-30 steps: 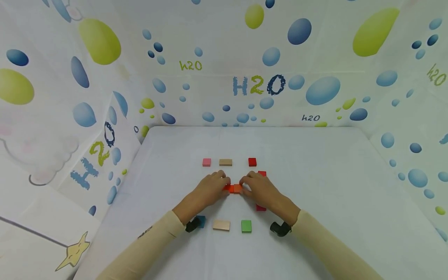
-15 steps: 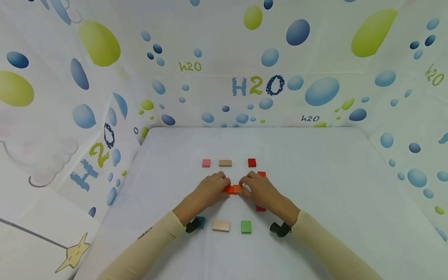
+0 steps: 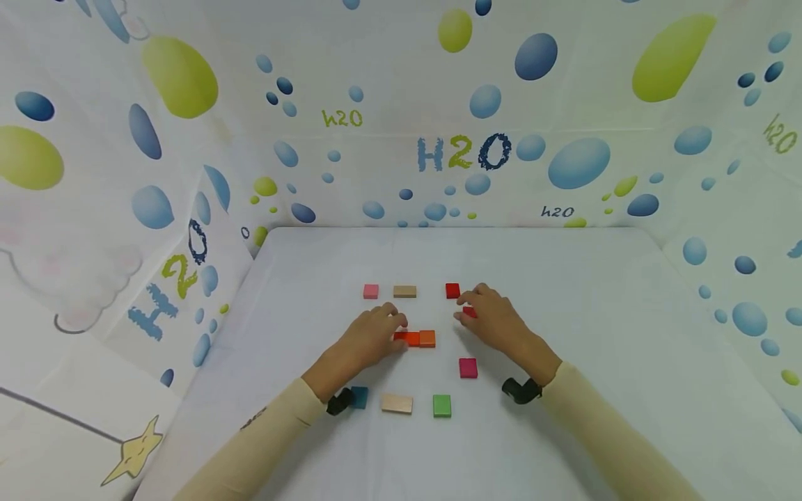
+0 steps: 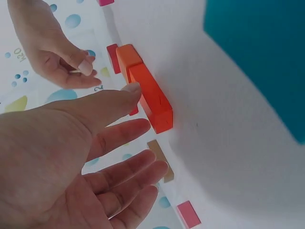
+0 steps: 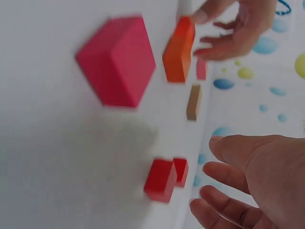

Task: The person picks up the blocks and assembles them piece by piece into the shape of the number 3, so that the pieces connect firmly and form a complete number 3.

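A long red-orange block lies end to end with a shorter orange block in the middle of the table. My left hand is at the left end of the red-orange block, thumb and fingers apart; the left wrist view does not settle whether they touch it. Over the upper right blocks hovers my right hand, its fingers loosely extended and holding nothing. Beneath its fingers in the head view is a red block, partly hidden there. Another red block sits just beyond, to the left.
At the back lie a pink block and a tan block. Toward the front are a crimson block, a blue block, a pale wooden block and a green block. All rest on a white table.
My right hand has let go of the orange block and moved right and away to the red block, uncovering the crimson one. My left hand has loosened and drawn slightly left.
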Available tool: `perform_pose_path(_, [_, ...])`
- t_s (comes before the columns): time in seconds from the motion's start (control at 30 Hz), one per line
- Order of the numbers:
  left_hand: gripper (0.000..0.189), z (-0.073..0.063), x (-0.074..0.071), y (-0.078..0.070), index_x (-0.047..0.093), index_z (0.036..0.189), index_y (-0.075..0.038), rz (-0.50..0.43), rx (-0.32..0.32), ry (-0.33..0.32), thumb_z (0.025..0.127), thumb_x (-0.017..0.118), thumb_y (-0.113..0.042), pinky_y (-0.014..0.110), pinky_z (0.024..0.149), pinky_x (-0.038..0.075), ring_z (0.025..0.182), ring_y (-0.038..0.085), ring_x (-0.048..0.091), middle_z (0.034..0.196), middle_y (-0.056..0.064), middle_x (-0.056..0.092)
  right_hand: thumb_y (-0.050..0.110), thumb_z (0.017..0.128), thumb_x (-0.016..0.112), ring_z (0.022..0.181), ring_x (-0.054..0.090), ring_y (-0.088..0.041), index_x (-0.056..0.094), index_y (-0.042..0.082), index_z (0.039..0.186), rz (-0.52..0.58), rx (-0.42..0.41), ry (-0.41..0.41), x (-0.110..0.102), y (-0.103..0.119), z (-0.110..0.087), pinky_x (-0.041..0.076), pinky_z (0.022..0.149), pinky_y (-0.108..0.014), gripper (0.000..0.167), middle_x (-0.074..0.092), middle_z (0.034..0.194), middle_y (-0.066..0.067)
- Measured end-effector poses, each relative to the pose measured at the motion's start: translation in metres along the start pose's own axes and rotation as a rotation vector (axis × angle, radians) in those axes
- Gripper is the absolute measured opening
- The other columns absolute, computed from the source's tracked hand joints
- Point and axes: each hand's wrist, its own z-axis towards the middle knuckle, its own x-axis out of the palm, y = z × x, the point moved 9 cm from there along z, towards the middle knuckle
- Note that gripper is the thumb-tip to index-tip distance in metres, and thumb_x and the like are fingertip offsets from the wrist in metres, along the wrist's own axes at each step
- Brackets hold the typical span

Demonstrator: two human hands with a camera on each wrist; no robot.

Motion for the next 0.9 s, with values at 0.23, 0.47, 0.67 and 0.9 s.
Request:
perform_pose_path(0.23, [0.031,-0.003,-0.002,0.002,0.073,0.123,-0.014,0.008,0.0,-0.003,0.097,0.078,-0.032,0.046,0.102,0.055,0.112,0.03,0.065,0.132,0.013,0.064,0.026,0.101,0.073,0.116,0.063,-0.035,0.07,0.008,0.131,-0.002,0.077,0.016,-0.002,-0.032,0.004,0.054,0.098,-0.055,0.035,0.063,0.126,-0.018])
perform_pose_path(0.47, [0.027,-0.004,-0.003,-0.002,0.075,0.121,-0.013,-0.018,0.017,-0.003,0.099,0.077,-0.028,0.046,0.1,0.055,0.111,0.032,0.064,0.131,0.014,0.064,0.024,0.101,0.072,0.114,0.063,-0.035,0.071,0.008,0.128,0.011,0.087,0.027,0.002,-0.037,0.003,0.054,0.096,-0.057,0.031,0.063,0.125,-0.019])
perform_pose_path(0.67, [0.027,-0.004,-0.002,-0.004,0.075,0.121,-0.014,-0.005,0.031,-0.012,0.098,0.078,-0.028,0.044,0.099,0.056,0.11,0.03,0.064,0.131,0.013,0.064,0.023,0.102,0.072,0.113,0.064,-0.035,0.072,0.007,0.126,0.029,0.084,0.03,0.003,-0.037,0.003,0.054,0.095,-0.056,0.029,0.064,0.122,-0.019])
perform_pose_path(0.9, [0.026,-0.003,-0.003,-0.006,0.075,0.119,-0.014,0.003,0.039,-0.018,0.097,0.079,-0.028,0.044,0.097,0.056,0.109,0.029,0.064,0.13,0.013,0.065,0.021,0.101,0.072,0.11,0.065,-0.034,0.073,0.007,0.122,0.03,0.081,0.025,0.003,-0.036,0.003,0.055,0.093,-0.055,0.026,0.064,0.119,-0.018])
